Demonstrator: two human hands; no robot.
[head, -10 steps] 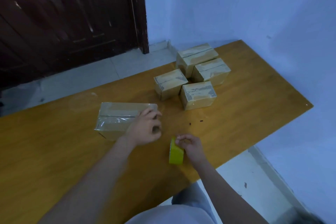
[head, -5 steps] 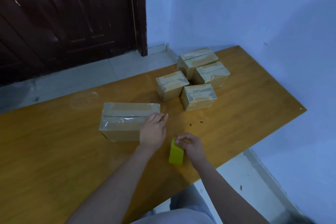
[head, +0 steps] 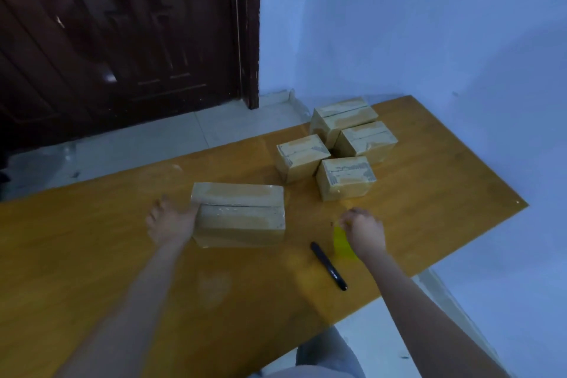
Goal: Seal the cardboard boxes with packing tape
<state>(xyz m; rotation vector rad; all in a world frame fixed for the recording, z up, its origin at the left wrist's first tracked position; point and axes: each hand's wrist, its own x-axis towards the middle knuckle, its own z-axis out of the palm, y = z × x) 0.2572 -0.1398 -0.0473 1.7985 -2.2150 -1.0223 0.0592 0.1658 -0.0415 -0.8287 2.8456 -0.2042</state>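
Note:
A long cardboard box [head: 239, 215] wrapped in clear tape lies on the wooden table [head: 92, 255]. My left hand [head: 170, 219] rests with spread fingers against the box's left end. My right hand [head: 363, 232] is curled over a yellow tape roll [head: 342, 244] to the right of the box and grips it. Several smaller taped boxes [head: 345, 176] stand grouped at the far right of the table.
A black pen [head: 328, 265] lies on the table between the long box and the tape roll, near the front edge. A dark wooden door [head: 122, 34] and a blue wall [head: 429, 24] stand beyond the table. The table's right corner [head: 518, 202] is close to the wall.
My left hand has moved from the right end of the long box to its left end. The black pen has come into view. My right hand stays on the tape roll.

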